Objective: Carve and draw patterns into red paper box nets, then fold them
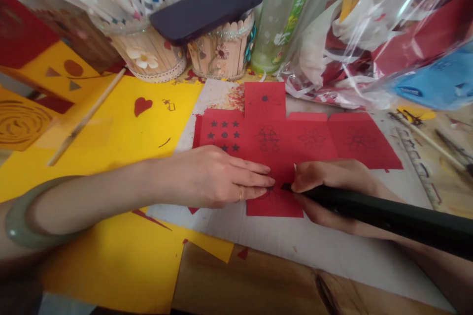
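My left hand (221,177) lies flat on a red cross-shaped paper cutout (314,125), its fingers stretched toward the lower panel. In my right hand (325,182) is a black pen-shaped tool (373,209), gripped near its tip. That tip meets the red paper just right of my left fingertips; whether it is a nib or a blade I cannot tell. Dark stars and a dot mark the left panel, and thin dark flower outlines show on others. The lower panel's pattern is partly hidden by my fingers. Beneath the paper lies a greyish-white board (273,241).
Yellow paper (121,123) with a red heart (142,107) and a wooden stick (86,118) spreads left. Behind stand decorated stick cups (148,54), a dark phone (210,7) resting across one, and a green bottle (273,24). A plastic bag of scraps (354,54) sits right.
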`<state>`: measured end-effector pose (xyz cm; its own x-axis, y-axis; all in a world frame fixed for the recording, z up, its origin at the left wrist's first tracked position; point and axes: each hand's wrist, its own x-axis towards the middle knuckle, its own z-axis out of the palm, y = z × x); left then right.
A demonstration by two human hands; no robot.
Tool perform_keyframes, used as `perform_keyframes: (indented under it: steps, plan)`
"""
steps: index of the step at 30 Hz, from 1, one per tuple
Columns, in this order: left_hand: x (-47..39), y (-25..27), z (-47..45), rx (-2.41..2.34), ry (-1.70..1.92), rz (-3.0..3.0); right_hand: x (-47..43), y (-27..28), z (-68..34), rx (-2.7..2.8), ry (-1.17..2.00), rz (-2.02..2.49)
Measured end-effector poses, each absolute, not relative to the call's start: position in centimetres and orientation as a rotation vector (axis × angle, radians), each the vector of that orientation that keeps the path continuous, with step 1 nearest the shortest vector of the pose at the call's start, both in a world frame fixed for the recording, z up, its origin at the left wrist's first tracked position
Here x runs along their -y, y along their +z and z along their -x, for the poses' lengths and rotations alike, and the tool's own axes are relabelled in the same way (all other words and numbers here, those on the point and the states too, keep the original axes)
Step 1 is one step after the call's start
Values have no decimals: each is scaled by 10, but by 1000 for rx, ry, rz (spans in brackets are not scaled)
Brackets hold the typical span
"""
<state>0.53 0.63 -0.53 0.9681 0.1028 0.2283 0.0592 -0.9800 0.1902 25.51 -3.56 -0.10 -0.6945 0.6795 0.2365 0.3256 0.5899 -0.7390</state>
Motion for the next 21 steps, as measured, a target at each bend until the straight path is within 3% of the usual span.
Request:
perform_keyframes:
  steps: [21]
  plan:
    - [-6, -7, -3, -93, 347, -2955, 37, 0, -253, 2364, 871, 687]
